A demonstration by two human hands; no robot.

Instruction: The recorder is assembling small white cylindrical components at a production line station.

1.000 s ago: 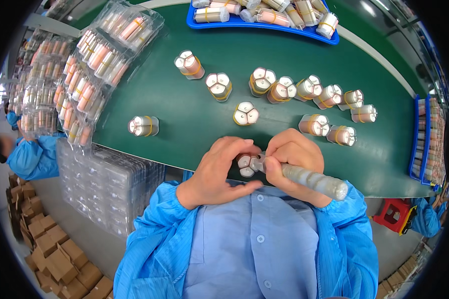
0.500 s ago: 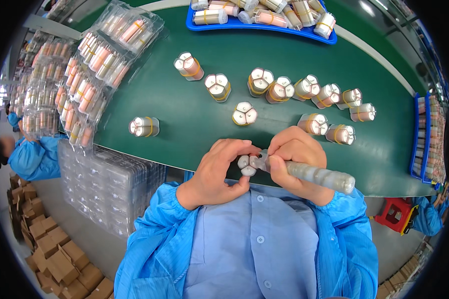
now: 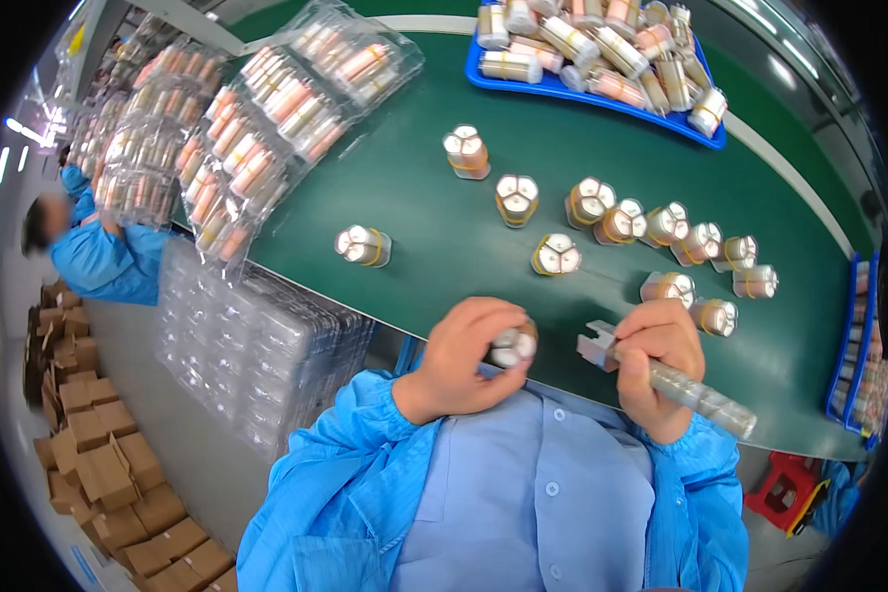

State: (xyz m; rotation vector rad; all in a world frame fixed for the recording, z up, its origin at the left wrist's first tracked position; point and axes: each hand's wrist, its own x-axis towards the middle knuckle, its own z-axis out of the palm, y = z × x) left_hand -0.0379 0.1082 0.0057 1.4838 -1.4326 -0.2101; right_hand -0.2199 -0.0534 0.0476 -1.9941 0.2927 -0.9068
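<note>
At the near edge of the green table, my left hand (image 3: 466,361) is closed around a bundle of three small cylinders (image 3: 513,346) with white round ends facing up. The fingers hide most of its sides. My right hand (image 3: 659,357) grips a hand tool (image 3: 699,397), its handle wrapped in pale, translucent tape. The tool's grey forked tip (image 3: 596,347) points left toward the bundle, with a gap between them. Beyond my hands stand several similar bundles bound with yellow bands, one of them a three-cylinder bundle (image 3: 556,255) close by.
A blue tray (image 3: 602,96) heaped with bundles sits at the back; another blue tray (image 3: 839,365) stands at the right edge. Clear plastic packs (image 3: 266,128) of bundles lie at the left. Clear trays (image 3: 257,345) are stacked beside the table. Cardboard boxes (image 3: 109,474) and a co-worker (image 3: 109,259) are further left.
The tool's tip has come away from the bundle, as my right hand moved right from my left. The whole view has turned, shifting the table's contents rightward and down.
</note>
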